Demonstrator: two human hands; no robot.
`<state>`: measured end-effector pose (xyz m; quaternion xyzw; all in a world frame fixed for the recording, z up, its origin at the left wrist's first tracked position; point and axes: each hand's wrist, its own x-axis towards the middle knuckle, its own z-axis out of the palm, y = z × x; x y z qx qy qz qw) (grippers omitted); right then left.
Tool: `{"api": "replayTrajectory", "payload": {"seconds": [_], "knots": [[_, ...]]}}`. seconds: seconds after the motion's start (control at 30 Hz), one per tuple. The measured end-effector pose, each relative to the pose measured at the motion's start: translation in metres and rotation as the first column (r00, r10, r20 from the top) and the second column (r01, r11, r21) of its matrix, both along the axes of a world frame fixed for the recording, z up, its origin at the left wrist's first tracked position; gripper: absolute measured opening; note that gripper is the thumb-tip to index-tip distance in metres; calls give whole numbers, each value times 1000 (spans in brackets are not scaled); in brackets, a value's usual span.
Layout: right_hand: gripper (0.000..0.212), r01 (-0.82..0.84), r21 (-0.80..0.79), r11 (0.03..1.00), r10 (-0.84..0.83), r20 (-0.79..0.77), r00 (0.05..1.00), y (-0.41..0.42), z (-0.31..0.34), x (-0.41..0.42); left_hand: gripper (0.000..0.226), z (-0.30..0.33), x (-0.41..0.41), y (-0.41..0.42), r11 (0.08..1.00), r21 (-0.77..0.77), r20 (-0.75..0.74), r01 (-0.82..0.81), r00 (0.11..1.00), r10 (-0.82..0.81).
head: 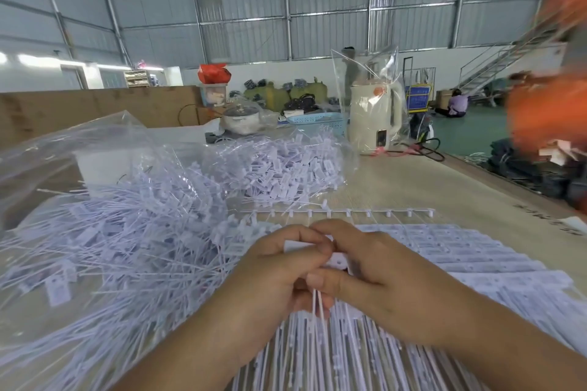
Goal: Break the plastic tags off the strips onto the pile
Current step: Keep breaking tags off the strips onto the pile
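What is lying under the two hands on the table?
Under the left hand and right hand lie rows of white plastic tag strips. The tags directly beneath are covered.

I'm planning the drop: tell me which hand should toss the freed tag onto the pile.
Probably the left hand: the pile of loose tags lies directly on its side, while the right hand sits over the unbroken strips.

A light wood-grain table (444, 187) is carrying a pile of loose white tags (104, 247) at left, a second heap (286, 168) under clear plastic film, fanned tag strips (444, 251) at right, a cream kettle (373, 116), a blue basket (317, 122) and a lidded pot (241, 119).
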<state>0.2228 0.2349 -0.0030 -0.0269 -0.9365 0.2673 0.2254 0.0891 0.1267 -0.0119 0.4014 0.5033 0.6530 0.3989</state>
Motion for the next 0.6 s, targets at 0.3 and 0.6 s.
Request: {"api": "replayTrajectory", "payload": {"seconds": [0.3, 0.6], "knots": [[46, 178, 160, 971, -189, 57, 980, 14, 4, 7, 9, 2, -7, -3, 994, -36, -190, -105, 977, 97], [52, 220, 126, 967, -211, -87, 974, 9, 2, 4, 17, 5, 1, -2, 996, 23, -114, -85, 990, 87]]}}
